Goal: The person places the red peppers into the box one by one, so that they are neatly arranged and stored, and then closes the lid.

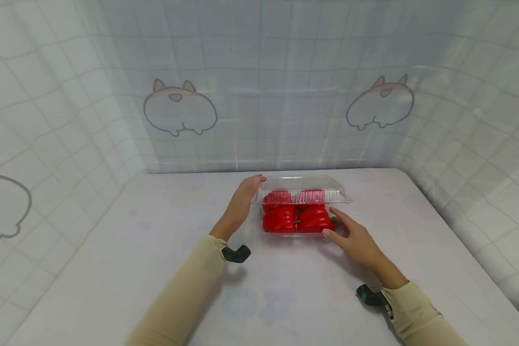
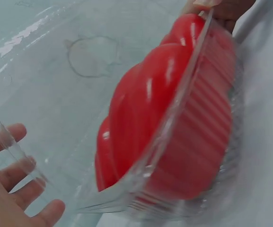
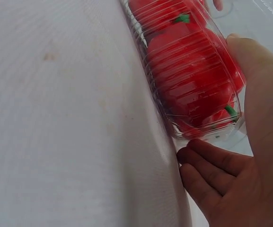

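A clear plastic clamshell box (image 1: pixel 281 235) sits on the table with several red bell peppers (image 1: pixel 278 219) inside, their stems green. Its hinged lid (image 1: pixel 302 181) stands raised at the back, over the rear peppers. At the lid's left edge is my left hand (image 1: pixel 243 194), fingers spread and nearly straight; in the left wrist view some fingertips (image 2: pixel 17 131) show through the lid's clear rim. My right hand (image 1: pixel 355 241) holds the box's front right corner, thumb (image 3: pixel 240 45) at the rim and the other fingers by the right side wall.
The white table (image 1: pixel 164 269) runs back to a hanging sheet (image 1: pixel 281 120) with a grid pattern and cartoon animal drawings. Similar sheets rise on the left and right sides. A dark wrist device (image 1: pixel 236 253) sits on each sleeve cuff.
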A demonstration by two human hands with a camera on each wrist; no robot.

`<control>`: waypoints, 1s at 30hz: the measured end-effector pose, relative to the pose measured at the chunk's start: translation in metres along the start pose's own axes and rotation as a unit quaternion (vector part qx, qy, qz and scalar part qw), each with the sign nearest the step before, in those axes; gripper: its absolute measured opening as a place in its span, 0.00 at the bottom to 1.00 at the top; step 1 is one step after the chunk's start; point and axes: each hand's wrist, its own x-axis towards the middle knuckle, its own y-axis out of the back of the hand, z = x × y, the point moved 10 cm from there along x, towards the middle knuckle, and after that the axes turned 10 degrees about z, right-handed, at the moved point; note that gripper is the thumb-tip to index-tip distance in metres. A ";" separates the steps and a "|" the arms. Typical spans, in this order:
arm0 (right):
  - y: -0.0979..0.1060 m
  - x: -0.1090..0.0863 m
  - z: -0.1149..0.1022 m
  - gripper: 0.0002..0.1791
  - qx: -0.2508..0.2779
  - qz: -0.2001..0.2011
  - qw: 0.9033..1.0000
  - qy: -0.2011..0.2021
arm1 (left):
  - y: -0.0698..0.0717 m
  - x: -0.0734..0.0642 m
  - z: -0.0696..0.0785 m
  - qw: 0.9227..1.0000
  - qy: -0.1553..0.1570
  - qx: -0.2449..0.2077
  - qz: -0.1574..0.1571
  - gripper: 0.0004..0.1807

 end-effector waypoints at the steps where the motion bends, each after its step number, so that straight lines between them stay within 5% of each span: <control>1: 0.000 -0.001 0.001 0.47 0.001 -0.001 1.000 -0.003 | -0.001 -0.002 0.000 1.000 -0.001 -0.001 0.003 0.35; 8: 0.001 -0.005 0.007 0.50 -0.001 -0.002 1.000 -0.026 | -0.006 -0.009 0.000 1.000 0.001 -0.003 0.021 0.32; 18: 0.008 0.000 0.004 0.44 0.058 -0.023 0.998 -0.002 | -0.002 -0.015 -0.003 0.999 0.001 0.008 0.044 0.27; 30: 0.030 0.001 0.014 0.34 0.060 0.025 0.998 -0.003 | -0.004 -0.026 -0.007 0.998 -0.002 0.015 0.054 0.26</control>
